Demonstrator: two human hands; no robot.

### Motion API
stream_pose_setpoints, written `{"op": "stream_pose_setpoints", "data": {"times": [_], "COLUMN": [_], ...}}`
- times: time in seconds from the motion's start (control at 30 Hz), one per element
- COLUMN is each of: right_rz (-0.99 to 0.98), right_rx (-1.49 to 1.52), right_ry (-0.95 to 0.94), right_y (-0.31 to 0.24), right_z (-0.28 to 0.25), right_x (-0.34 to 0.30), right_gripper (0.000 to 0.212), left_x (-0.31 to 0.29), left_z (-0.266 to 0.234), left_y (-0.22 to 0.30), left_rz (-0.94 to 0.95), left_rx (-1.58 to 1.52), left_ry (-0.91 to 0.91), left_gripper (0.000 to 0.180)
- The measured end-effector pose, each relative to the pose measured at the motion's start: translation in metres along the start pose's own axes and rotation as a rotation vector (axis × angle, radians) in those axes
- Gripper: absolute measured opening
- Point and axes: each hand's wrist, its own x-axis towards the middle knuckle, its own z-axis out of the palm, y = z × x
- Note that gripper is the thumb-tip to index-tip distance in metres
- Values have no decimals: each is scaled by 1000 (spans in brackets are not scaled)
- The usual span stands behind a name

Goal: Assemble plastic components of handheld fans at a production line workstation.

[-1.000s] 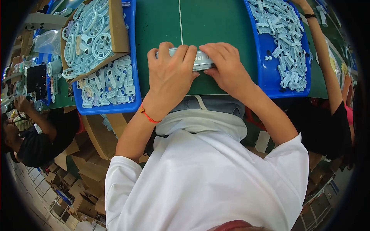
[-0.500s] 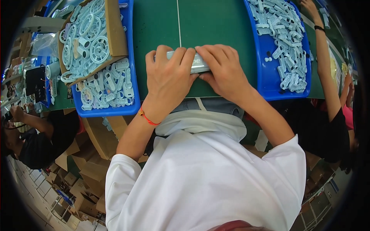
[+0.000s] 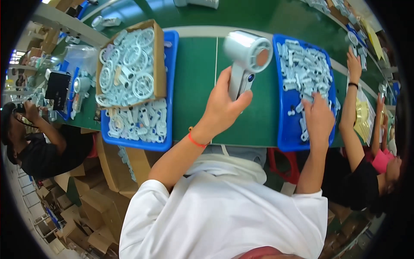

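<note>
My left hand (image 3: pixel 225 103) is wrapped round the handle of a pale blue handheld fan (image 3: pixel 248 51), lifted above the green table. The fan stands nearly upright with its round head at the top. A copper-coloured disc shows on the head, and a small dark round spot on the handle. My right hand (image 3: pixel 320 118) reaches down into the blue tray (image 3: pixel 282 129) on the right, among light blue plastic parts (image 3: pixel 302 64). Its fingers are bent together at the pile, and what they grip, if anything, is hidden.
Left of me, a cardboard box (image 3: pixel 160 64) of light blue rings and grilles rests on another blue tray (image 3: pixel 170 99) of small plastic parts. Beyond the table runs a green conveyor (image 3: pixel 254 15). A co-worker's arm (image 3: pixel 348 112) reaches forward on the right; another person sits at left.
Both hands were together on the fan, held flat near the table's front edge. Now the left hand alone holds it raised upright, and the right hand has moved over to the right tray.
</note>
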Motion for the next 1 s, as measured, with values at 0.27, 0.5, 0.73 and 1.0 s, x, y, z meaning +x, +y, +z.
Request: {"op": "stream_pose_setpoints", "data": {"times": [0.27,0.5,0.73,1.0], "right_rz": [-227,-178,-130,-630], "right_rx": [235,523,805,547], "right_ry": [42,190,22,-100], "right_y": [1,25,-6,-73], "right_z": [39,39,15,41], "right_x": [-6,-3,-6,-23], "right_gripper": [18,28,32,42], "left_x": [196,308,304,300], "left_z": [27,50,-19,-16], "left_y": [21,-10,7,-3], "left_rz": [198,243,-470,-21], "left_rx": [532,1234,554,355], "left_ry": [305,705,1370,970], "left_gripper": [60,54,87,60]}}
